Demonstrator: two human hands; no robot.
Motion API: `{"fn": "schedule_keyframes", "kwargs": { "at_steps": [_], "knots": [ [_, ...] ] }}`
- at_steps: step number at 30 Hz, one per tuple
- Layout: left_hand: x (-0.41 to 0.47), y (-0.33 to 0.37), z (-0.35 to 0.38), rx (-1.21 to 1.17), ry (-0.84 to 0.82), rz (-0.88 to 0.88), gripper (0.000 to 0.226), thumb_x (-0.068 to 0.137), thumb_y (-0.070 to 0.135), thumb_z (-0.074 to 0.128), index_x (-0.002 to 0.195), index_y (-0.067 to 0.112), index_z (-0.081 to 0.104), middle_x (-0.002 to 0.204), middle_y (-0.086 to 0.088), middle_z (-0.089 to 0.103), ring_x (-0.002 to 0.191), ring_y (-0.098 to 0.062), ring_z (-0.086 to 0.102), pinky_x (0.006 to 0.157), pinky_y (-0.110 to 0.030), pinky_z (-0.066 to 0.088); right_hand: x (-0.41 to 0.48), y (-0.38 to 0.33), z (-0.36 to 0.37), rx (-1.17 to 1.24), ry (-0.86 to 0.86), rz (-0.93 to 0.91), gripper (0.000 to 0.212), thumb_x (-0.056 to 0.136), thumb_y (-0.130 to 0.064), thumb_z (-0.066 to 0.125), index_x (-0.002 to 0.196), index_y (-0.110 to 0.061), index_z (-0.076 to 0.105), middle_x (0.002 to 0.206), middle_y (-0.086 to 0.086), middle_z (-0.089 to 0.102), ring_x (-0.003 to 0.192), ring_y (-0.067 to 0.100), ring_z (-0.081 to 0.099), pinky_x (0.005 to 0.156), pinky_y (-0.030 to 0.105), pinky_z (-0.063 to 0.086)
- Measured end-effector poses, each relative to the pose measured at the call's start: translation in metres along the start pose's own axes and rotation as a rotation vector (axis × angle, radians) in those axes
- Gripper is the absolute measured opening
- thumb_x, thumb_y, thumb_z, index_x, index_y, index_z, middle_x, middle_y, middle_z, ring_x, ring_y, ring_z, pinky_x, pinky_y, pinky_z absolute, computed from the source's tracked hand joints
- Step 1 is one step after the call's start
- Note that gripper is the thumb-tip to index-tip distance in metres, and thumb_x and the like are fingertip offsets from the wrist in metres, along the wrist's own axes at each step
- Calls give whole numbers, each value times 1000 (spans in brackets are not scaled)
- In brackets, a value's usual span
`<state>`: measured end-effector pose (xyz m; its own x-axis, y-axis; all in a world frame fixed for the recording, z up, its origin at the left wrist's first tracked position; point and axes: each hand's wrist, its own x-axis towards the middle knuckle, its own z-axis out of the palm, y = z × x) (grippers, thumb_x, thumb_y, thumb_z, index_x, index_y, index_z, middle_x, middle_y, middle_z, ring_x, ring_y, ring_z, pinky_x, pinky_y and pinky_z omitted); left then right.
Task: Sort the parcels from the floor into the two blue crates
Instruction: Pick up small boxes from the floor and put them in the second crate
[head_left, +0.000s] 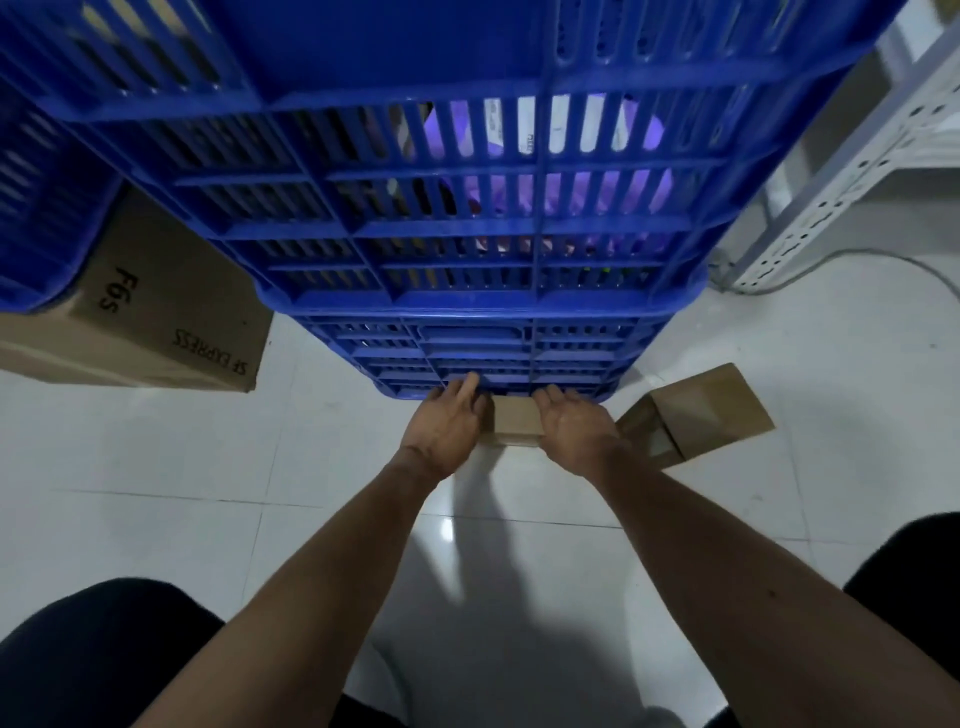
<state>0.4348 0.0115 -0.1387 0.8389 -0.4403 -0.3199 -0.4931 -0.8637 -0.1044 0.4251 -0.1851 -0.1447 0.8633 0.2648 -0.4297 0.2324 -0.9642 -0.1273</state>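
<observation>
Parcel (514, 423): small plain brown carton on white tile floor (291, 467), tucked right against foot of big blue crate (467, 301).

Head view, only one we get: left hand (447, 423) and right hand (574, 428) flank it, palms flat on opposite sides, fingers fairly straight, pointing at crate, nothing curled round it. Parcel dead between them, both hands equally near, so looks like squeeze-lift next. Long axis tough to call, sides covered. No label readable on it.

Bigger carton (156, 312) off left reads "SF EXPRESS" and "F6s". Opened carton (696, 415) lies just right of right hand.
</observation>
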Motion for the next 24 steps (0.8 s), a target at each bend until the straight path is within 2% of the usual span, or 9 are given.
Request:
{"fn": "schedule_keyframes", "kwargs": {
  "at_steps": [4, 7, 9, 11, 15, 19, 24],
  "knots": [
    [-18, -3, -38, -174, -79, -50, 43, 91, 28, 58, 130, 15, 47, 128, -8, 56, 109, -28, 59, 90, -39, 49, -27, -10, -36, -20, -24, -5, 51, 90, -21, 55, 137, -13, 40, 129, 6, 51, 114, 26, 53, 91, 42, 51],
    [-42, -7, -83, -151, -116, -4, 44, 91, 30, 60, 128, 12, 45, 124, -10, 58, 100, -30, 62, 81, -40, 51, -59, -20, -85, -3, -62, 4, 54, 87, -21, 58, 138, -14, 40, 129, 5, 50, 115, 27, 52, 93, 45, 51],
    [-63, -11, -122, -127, -134, 21, 51, 88, 32, 64, 130, 12, 43, 125, -10, 57, 100, -30, 62, 83, -40, 53, -85, -27, -124, -7, -80, -5, 57, 87, -21, 59, 140, -15, 38, 132, 5, 49, 117, 27, 52, 97, 43, 49],
    [-86, -16, -168, -135, -155, 31, 61, 87, 35, 67, 136, 11, 39, 131, -11, 54, 107, -30, 60, 90, -42, 52, -113, -36, -170, -13, -97, -23, 59, 88, -21, 61, 142, -16, 36, 136, 5, 48, 121, 27, 51, 101, 41, 46],
    [-140, -26, -274, -116, -176, 80, 66, 93, 40, 59, 144, 8, 33, 141, -12, 48, 121, -30, 54, 100, -40, 46, -174, -59, -271, -36, -107, -34, 55, 89, -22, 61, 139, -17, 39, 136, 4, 48, 122, 25, 49, 100, 39, 45],
    [-192, -39, -385, -130, -138, 100, 56, 89, 43, 63, 132, 13, 43, 131, -8, 54, 111, -26, 59, 95, -40, 49, -234, -84, -367, -18, -116, -30, 54, 89, -22, 61, 138, -15, 39, 133, 6, 48, 118, 27, 50, 96, 41, 47],
    [-259, -51, -501, -256, -148, 12, 56, 84, 40, 71, 126, 14, 43, 126, -7, 55, 109, -27, 58, 89, -40, 52, -304, -115, -475, 19, -97, -30, 53, 87, -19, 62, 135, -16, 40, 127, 7, 47, 111, 29, 50, 91, 43, 48]
  ]
}}
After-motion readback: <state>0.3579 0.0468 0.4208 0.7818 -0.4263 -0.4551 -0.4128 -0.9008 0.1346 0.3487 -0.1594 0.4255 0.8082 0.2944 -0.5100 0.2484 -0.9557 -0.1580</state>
